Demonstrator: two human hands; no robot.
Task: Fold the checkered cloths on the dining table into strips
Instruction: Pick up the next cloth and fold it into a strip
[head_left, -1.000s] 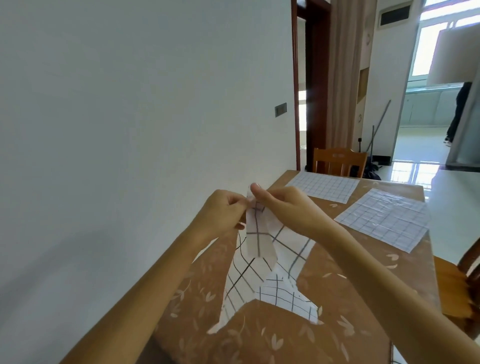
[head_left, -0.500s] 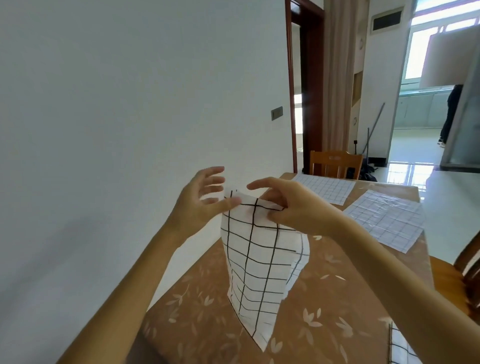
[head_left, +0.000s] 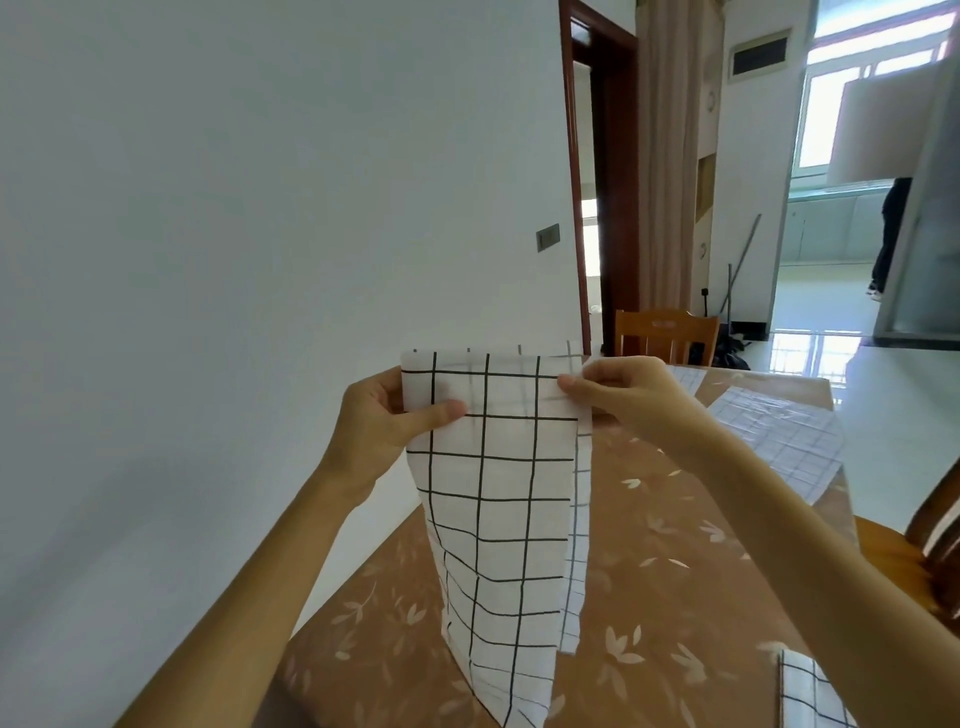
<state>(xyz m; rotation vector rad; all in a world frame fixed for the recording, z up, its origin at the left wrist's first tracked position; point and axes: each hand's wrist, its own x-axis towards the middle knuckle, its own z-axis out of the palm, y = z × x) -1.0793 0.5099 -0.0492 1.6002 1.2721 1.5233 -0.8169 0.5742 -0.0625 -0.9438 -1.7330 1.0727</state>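
Head view: left of centre, the left hand (head_left: 384, 421) pinches the top left corner of the cloth (head_left: 498, 519), thumb in front. It hangs doubled mid-frame over the table (head_left: 675, 545). The right hand (head_left: 628, 400) pinches its top right corner. At right, a second cloth (head_left: 779, 441) lies flat.

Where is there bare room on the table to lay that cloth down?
Bare tabletop lies between the hanging cloth and the right forearm, and along the wall at left. Flat cloths crowd the far right; another cloth fills the near-right corner.
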